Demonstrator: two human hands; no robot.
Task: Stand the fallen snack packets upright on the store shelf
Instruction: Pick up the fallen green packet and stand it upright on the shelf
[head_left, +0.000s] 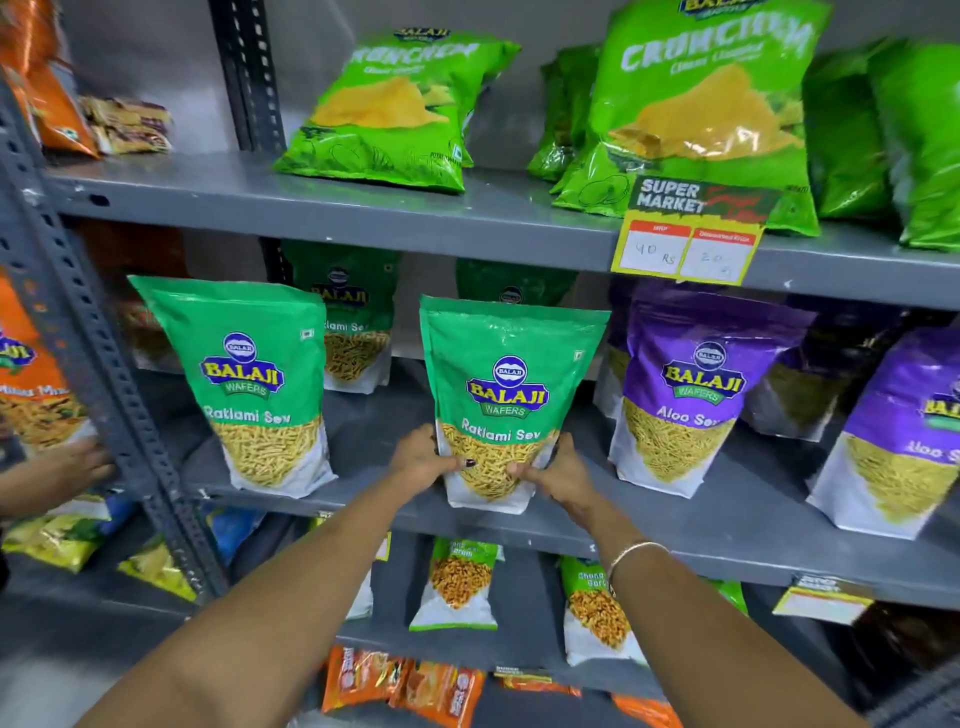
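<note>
Both forearms reach in | left hand (423, 460) and right hand (558, 475) pinch Ratlami Sev packet (506, 400) low by its sides | upright at middle shelf (675, 525) front edge | step: settling it | next: release gently, check it stands

Ratlami Sev packet (506, 400): green top, white base, yellow sev showing, blue and yellow logo
Second Ratlami Sev packet (254, 379): same green, white and yellow
Aloo Sev packet (691, 395): purple top, white base, yellow sev
Crunchex bags (701, 104): bright green, white lettering, yellow chips
Shelf (311, 202): plain grey
Price tag (691, 234): yellow border, red and white boxes
Bottom packets (405, 686): orange
</note>
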